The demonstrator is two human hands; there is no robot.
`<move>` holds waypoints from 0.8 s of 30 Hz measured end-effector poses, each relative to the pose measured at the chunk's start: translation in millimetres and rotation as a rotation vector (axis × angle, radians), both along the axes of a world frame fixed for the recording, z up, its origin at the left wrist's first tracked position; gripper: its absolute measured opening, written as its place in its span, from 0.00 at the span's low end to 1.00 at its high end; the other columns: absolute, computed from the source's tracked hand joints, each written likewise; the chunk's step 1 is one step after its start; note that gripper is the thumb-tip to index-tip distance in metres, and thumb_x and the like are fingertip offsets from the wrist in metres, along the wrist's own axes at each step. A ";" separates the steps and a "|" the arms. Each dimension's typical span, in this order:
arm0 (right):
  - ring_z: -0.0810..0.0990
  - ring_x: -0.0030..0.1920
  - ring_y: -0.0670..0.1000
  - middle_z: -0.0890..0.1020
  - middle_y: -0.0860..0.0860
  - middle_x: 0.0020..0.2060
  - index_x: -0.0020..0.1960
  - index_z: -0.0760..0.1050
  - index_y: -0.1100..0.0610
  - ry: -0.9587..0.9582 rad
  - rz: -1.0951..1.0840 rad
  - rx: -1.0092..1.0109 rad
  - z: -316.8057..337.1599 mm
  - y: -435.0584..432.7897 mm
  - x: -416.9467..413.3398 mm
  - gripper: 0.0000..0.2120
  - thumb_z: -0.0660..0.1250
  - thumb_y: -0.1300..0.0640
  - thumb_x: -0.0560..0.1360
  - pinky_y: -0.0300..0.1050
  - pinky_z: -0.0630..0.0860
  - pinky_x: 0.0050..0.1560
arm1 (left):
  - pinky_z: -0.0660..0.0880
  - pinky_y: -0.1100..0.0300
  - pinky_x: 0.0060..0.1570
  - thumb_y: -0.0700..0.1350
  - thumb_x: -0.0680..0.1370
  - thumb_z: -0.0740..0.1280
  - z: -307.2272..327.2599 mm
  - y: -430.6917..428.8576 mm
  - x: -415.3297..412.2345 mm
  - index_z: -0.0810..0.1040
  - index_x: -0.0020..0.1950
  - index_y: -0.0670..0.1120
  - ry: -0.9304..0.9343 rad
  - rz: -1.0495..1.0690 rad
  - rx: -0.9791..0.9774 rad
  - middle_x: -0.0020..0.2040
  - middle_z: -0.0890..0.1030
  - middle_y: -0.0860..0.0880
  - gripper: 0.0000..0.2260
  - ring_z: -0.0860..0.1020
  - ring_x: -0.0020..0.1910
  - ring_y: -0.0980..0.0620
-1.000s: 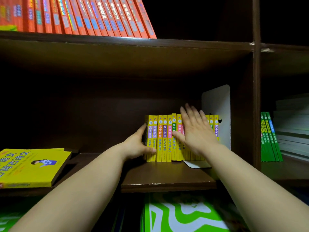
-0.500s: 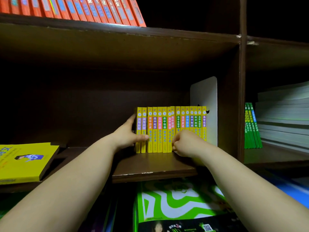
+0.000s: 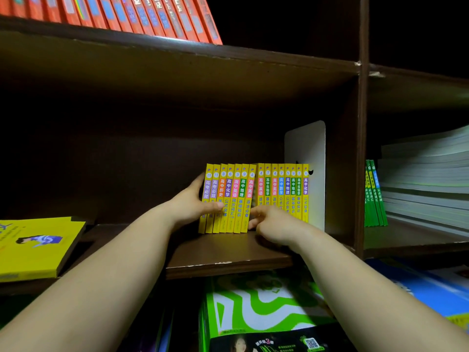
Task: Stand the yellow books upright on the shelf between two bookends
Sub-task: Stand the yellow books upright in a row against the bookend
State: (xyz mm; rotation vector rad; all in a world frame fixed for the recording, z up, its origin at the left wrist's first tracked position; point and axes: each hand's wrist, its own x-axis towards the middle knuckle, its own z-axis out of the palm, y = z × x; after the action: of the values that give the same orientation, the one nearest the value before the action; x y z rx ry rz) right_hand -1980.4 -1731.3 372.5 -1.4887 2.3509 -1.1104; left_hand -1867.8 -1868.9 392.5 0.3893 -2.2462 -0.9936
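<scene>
My left hand [image 3: 195, 204] is wrapped around the left end of the row of yellow books [image 3: 256, 194], with the thumb lying across the front of the first spines and the other fingers hidden behind the end book, so it is gripping that end of the row. My right hand [image 3: 275, 224] is low in front of the middle of the row, the fingers curled and the fingertips touching the bottom of the spines; I cannot tell if it really holds a book or only presses on them. The books stand on the dark brown shelf [image 3: 228, 252], spines facing me. The left group of seven leans a little to the right and a thin gap separates it from the right group, which stands straight. The last book at the right is just beside a white bookend [image 3: 307, 148], which rises higher than the books, close to the shelf's right wall. Only this one bookend is visible. Far to the left, a large yellow book [image 3: 35, 247] lies flat. Above, orange books [image 3: 127, 13] lean on the upper shelf, and to the right, in the next compartment, green books [image 3: 374, 196] stand.
</scene>
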 end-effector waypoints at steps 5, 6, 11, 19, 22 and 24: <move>0.73 0.57 0.56 0.76 0.57 0.60 0.65 0.67 0.57 0.411 -0.269 -0.227 0.5 7.2 3.3 0.18 0.59 0.60 0.75 0.49 0.70 0.57 | 0.65 0.56 0.65 0.40 0.70 0.71 -3.9 1.5 -7.7 0.46 0.73 0.45 -0.055 0.056 -0.100 0.70 0.66 0.44 0.41 0.68 0.66 0.47; 0.69 0.62 0.56 0.72 0.56 0.64 0.67 0.64 0.56 0.546 -0.285 -0.284 1.0 6.3 4.3 0.20 0.60 0.58 0.75 0.50 0.67 0.62 | 0.63 0.52 0.68 0.40 0.70 0.71 -4.3 1.3 -9.8 0.43 0.73 0.44 -0.059 0.082 -0.100 0.71 0.64 0.43 0.43 0.66 0.69 0.45; 0.42 0.75 0.53 0.43 0.53 0.76 0.74 0.44 0.50 0.905 -0.122 -0.184 13.1 -9.1 2.1 0.28 0.54 0.51 0.79 0.49 0.42 0.74 | 0.61 0.45 0.70 0.41 0.69 0.72 -4.4 3.5 -17.7 0.36 0.73 0.43 -0.041 0.123 -0.079 0.74 0.57 0.40 0.48 0.60 0.72 0.43; 0.40 0.75 0.55 0.41 0.54 0.76 0.74 0.40 0.50 1.063 -0.210 -0.129 7.8 -10.4 -8.5 0.28 0.49 0.47 0.79 0.51 0.35 0.73 | 0.63 0.45 0.69 0.42 0.67 0.74 -5.7 2.0 -17.4 0.43 0.73 0.43 -0.069 0.129 -0.093 0.72 0.62 0.41 0.47 0.62 0.71 0.43; 0.39 0.75 0.56 0.41 0.54 0.76 0.74 0.41 0.50 1.065 -0.220 -0.148 10.2 -7.1 -5.2 0.29 0.50 0.47 0.79 0.52 0.34 0.73 | 0.63 0.45 0.69 0.42 0.66 0.75 -5.1 4.5 -14.7 0.44 0.73 0.44 -0.062 0.150 -0.095 0.72 0.62 0.42 0.47 0.62 0.71 0.43; 0.40 0.75 0.56 0.42 0.54 0.76 0.74 0.41 0.50 1.069 -0.211 -0.162 11.7 -4.8 -2.3 0.29 0.51 0.47 0.79 0.53 0.34 0.73 | 0.63 0.45 0.69 0.43 0.66 0.75 -4.8 5.9 -12.6 0.44 0.73 0.44 -0.059 0.164 -0.092 0.72 0.62 0.42 0.48 0.62 0.71 0.43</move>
State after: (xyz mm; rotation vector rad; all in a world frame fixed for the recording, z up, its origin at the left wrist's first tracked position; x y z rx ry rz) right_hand -1982.7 -1736.1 384.2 -2.3494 3.1715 -0.5726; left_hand -1880.4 -1863.0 387.8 0.5590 -2.2620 -0.8011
